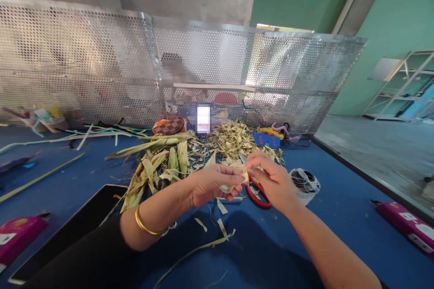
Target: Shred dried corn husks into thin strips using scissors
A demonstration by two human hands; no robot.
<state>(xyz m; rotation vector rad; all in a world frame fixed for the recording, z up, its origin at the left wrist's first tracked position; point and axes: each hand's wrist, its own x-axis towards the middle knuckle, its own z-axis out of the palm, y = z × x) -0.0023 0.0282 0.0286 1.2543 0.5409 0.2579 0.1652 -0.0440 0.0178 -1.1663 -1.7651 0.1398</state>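
Note:
My left hand (217, 181) pinches a pale piece of dried corn husk (228, 188) between thumb and fingers. Close against it, my right hand (266, 176) has its fingertips closed on the same husk. A pair of scissors with red handles (259, 198) shows beneath my right hand, its blade tip poking out above the knuckles; whether any finger touches it I cannot tell. Behind my left hand lies a heap of corn husks (172, 160), green to straw-coloured. A spool of white string (304, 185) stands to the right of my right wrist.
Shredded husk (233, 137) is piled at the back. A lit phone (203, 118) stands before the perforated metal screen (210, 49). A black tray (84, 221) sits on the left; magenta tools (407, 226) lie at both sides. Husk scraps (222, 207) are scattered on the blue table (257, 253).

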